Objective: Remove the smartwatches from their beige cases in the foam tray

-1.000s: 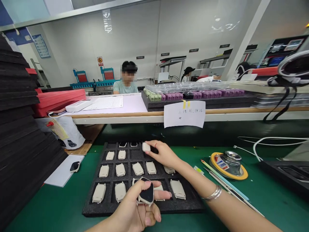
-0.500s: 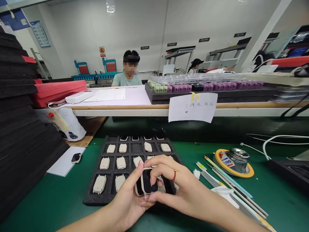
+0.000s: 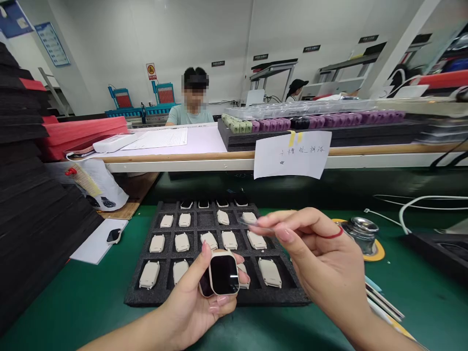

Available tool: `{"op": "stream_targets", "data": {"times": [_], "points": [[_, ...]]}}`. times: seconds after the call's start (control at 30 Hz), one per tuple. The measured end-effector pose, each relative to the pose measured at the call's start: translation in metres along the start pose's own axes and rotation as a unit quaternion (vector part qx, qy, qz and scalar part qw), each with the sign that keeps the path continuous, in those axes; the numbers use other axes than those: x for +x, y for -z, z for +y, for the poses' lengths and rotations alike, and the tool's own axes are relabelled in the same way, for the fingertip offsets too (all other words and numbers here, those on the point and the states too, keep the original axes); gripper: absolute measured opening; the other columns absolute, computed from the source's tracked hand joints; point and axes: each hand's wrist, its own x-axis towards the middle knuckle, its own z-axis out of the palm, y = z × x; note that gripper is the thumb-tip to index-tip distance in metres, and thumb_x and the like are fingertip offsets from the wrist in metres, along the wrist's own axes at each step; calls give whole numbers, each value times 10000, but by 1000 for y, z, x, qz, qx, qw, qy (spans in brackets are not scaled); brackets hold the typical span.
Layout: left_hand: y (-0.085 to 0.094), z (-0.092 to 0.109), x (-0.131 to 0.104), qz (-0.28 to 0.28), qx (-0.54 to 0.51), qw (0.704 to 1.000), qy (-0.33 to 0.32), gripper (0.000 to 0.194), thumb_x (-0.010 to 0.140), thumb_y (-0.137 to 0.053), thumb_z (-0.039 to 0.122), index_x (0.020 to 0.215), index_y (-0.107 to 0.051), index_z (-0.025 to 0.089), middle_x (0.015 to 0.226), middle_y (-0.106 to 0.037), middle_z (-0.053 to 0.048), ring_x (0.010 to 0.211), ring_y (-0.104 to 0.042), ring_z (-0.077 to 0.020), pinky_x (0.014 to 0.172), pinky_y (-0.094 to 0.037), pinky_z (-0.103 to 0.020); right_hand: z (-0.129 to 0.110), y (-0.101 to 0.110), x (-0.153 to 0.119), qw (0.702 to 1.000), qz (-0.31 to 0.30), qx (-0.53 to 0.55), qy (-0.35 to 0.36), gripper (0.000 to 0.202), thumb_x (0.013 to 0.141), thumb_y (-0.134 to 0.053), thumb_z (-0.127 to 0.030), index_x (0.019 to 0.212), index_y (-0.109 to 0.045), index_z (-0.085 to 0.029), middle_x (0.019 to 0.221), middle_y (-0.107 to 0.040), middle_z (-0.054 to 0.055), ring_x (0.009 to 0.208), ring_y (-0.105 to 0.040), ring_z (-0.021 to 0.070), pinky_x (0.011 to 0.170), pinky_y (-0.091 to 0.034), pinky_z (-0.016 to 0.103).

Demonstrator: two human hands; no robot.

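A: Nearest?
B: Left hand (image 3: 188,303) grasps two overlapping cream-cased, black-screened square watches (image 3: 224,275); right hand (image 3: 323,258) pinches a thin, clear film (image 3: 248,222) apart from them.
A: Beyond?
B: Black foam compartment tray (image 3: 146,299) of cream watch cases (image 3: 149,274), on green desk (image 3: 69,312).

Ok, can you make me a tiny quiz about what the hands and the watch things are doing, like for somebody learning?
1. Pick one: the left hand holds
A) a spoon
B) a watch-like piece with a dark screen
C) a cup
2. True or false: the right hand pinches a thin, see-through sheet.
3. What colour is the tray with the pale cases in it?

Key: 1 B; 2 true; 3 black.
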Motion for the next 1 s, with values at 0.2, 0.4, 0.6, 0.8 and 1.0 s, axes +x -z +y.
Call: {"op": "stream_targets", "data": {"times": [0.2, 0.4, 0.6, 0.8, 1.0], "points": [[-1, 1, 1, -12, 6, 1000, -5, 493, 788, -716, 550, 941, -731, 81, 784, -689, -110, 455, -424, -32, 431, -255, -153, 3, 5, 4, 982, -88, -116, 123, 182, 883, -669, -107, 989, -683, -254, 957, -745, 23, 943, -728, 177, 859, -620, 288], [0, 0, 2, -9, -28, 999, 22, 488, 727, -769, 557, 779, -703, 76, 599, -569, -22, 442, -432, -39, 404, -249, -141, -9, 8, -1, 908, -243, -200, 277, 222, 887, -660, -72, 1068, -709, -190, 942, -771, 64, 920, -728, 180, 825, -625, 277], [1, 1, 1, -6, -43, 998, 35, 524, 700, -777, 583, 873, -711, 93, 647, -565, -5, 462, -427, -31, 398, -251, -127, -9, 0, -9, 879, -281, -221, 316, 208, 919, -625, -80, 1100, -695, -155, 961, -776, 52, 932, -704, 152, 951, -554, 283], [3, -7, 2, 44, 45, 997, -33, 523, 650, -794, 611, 846, -686, 138, 695, -574, 10, 475, -399, -28, 414, -264, -144, 0, -9, -16, 893, -249, -296, 231, 549, 819, -776, -341, 1293, -565, -161, 825, -675, 52, 729, -581, 193, 638, -524, 344], [0, -6, 0, 56, 39, 997, -38, 520, 676, -782, 611, 822, -664, 126, 606, -517, 41, 451, -305, -10, 422, -267, -130, 2, -8, -13, 933, -274, -209, 103, 552, 734, -837, -197, 1209, -559, -244, 913, -663, 1, 814, -595, 158, 734, -514, 271]]}}
